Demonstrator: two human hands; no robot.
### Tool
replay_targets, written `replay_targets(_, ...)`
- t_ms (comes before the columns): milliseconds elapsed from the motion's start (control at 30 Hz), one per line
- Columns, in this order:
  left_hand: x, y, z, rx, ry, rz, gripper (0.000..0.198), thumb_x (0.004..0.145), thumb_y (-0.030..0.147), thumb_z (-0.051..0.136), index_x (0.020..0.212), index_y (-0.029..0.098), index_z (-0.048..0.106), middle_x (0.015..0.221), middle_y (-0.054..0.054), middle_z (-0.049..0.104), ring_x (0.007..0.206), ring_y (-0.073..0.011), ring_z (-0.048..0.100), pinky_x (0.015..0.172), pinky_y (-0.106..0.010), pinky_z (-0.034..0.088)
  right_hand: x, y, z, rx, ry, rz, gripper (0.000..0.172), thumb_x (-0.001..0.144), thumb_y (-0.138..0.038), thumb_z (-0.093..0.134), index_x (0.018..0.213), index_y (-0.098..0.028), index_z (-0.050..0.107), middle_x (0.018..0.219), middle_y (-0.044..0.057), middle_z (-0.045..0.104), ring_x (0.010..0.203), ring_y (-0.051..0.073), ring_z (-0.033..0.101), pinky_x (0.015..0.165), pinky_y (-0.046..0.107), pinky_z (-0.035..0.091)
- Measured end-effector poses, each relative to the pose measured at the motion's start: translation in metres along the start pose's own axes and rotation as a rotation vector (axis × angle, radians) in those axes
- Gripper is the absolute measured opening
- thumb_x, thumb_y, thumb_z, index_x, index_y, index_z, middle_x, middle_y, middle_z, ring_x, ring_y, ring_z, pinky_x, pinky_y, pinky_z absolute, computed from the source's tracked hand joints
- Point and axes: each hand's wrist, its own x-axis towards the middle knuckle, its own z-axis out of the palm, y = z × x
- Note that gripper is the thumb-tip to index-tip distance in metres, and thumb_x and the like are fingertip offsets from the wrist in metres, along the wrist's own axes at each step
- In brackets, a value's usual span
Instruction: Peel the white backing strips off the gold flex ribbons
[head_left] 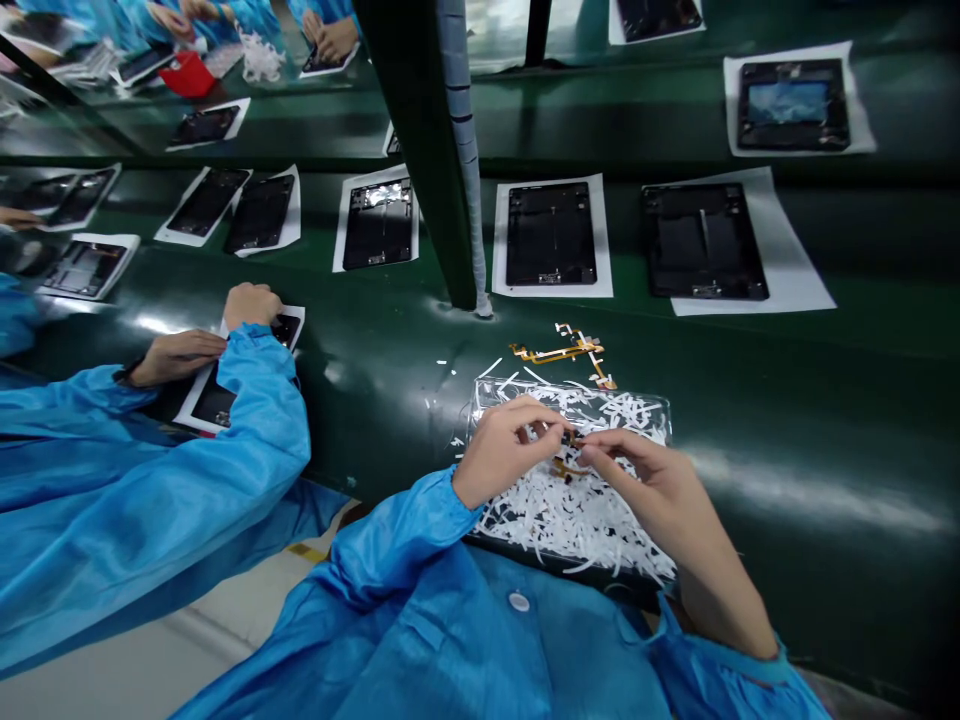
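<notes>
Both of my hands meet over a clear plastic tray (666, 412) heaped with white paper strips (551, 510). My left hand (514, 445) pinches one end of a small orange flex cable (568, 468), thumb against fingers. From the other side, my right hand (645, 470) grips the same cable between thumb and fingertips. Part of the cable is hidden behind the fingers. Just beyond the tray, more orange flex cables (559, 352) with white patches lie on the green bench.
Black tablet housings (553, 235) on white sheets line the green shelf behind. A dark green post (420, 150) with a grey wrapped cable (465, 150) rises ahead. At left, a co-worker's blue sleeves (262, 400) and hands reach over another housing. More people work across the bench.
</notes>
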Motion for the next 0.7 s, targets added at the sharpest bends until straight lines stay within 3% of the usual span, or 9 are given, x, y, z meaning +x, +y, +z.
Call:
replay_targets(267, 0.004, -0.003, -0.013, -0.006, 0.130, 0.015, 0.013, 0.089, 0.016, 0.062, 0.087, 0.019, 0.075, 0.089, -0.003, 0.072, 0.079, -0.0126, 0.064, 0.063, -0.023, 0.050, 0.001, 0.009, 0.001, -0.065, -0.092, 0.004, 0.029, 0.090, -0.050, 0.064, 0.094, -0.023, 0.073, 0.090, 0.006, 0.073, 0.084, 0.023, 0.067, 0.078, 0.037, 0.053)
replay_targets(400, 0.005, -0.006, -0.014, 0.006, 0.206, 0.029, 0.012, 0.089, 0.017, 0.062, 0.086, 0.019, 0.074, 0.088, -0.002, 0.071, 0.073, -0.0103, 0.063, 0.062, -0.022, 0.051, 0.003, 0.008, 0.004, -0.085, -0.068, -0.006, 0.027, 0.090, -0.048, 0.064, 0.095, -0.023, 0.073, 0.091, 0.006, 0.073, 0.084, 0.023, 0.066, 0.078, 0.037, 0.052)
replay_targets(567, -0.003, -0.001, -0.010, 0.156, 0.397, 0.130, 0.014, 0.091, 0.016, 0.061, 0.098, 0.021, 0.072, 0.097, -0.003, 0.069, 0.070, -0.0087, 0.061, 0.063, -0.023, 0.052, 0.003, 0.007, 0.005, -0.080, -0.031, -0.030, 0.025, 0.091, -0.044, 0.062, 0.093, -0.022, 0.072, 0.087, 0.005, 0.072, 0.081, 0.022, 0.065, 0.076, 0.036, 0.051)
replay_targets(633, -0.009, 0.003, -0.005, 0.229, 0.365, 0.194, 0.014, 0.091, 0.018, 0.063, 0.101, 0.021, 0.072, 0.097, -0.003, 0.069, 0.071, -0.0096, 0.062, 0.067, -0.025, 0.054, 0.003, 0.006, 0.005, -0.062, -0.013, -0.049, 0.023, 0.092, -0.043, 0.062, 0.094, -0.022, 0.071, 0.088, 0.004, 0.071, 0.081, 0.021, 0.064, 0.076, 0.034, 0.051)
replay_targets(700, -0.014, 0.007, 0.002, 0.271, 0.247, 0.234, 0.012, 0.091, 0.022, 0.066, 0.099, 0.021, 0.073, 0.093, -0.003, 0.071, 0.076, -0.0120, 0.065, 0.071, -0.027, 0.056, 0.002, 0.004, 0.005, -0.041, 0.000, -0.077, 0.021, 0.093, -0.042, 0.062, 0.097, -0.023, 0.071, 0.091, 0.004, 0.070, 0.083, 0.020, 0.063, 0.077, 0.033, 0.050)
